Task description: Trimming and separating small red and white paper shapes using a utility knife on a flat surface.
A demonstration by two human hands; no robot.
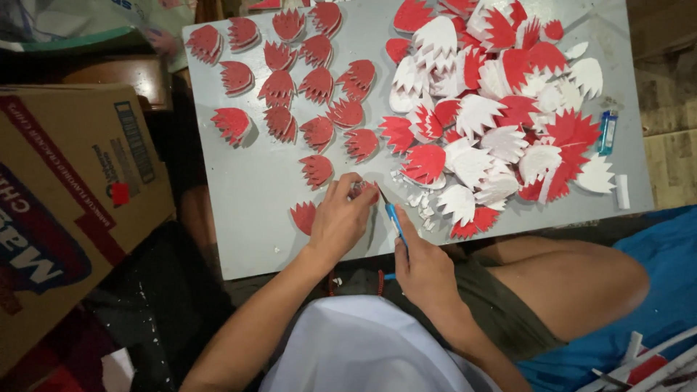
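Your left hand (340, 218) pins a small red petal cutout (361, 190) flat at the near edge of the grey board (254, 189), fingers curled down on it so it can't slide. Your right hand (425, 268) is closed in a pen-style grip on a blue-handled craft knife (394, 218), blade tip angled toward the piece. White offcuts (420, 203) litter the spot just beside the blade (cutting scraps, by the look). Finished red pieces (290, 87) lie spread out beyond your left hand; a heaped red-and-white pile (494, 109) crowds the right. A cardboard box (65, 196) sits left of the board, and a blue lighter (608, 132) lies at the far right edge.
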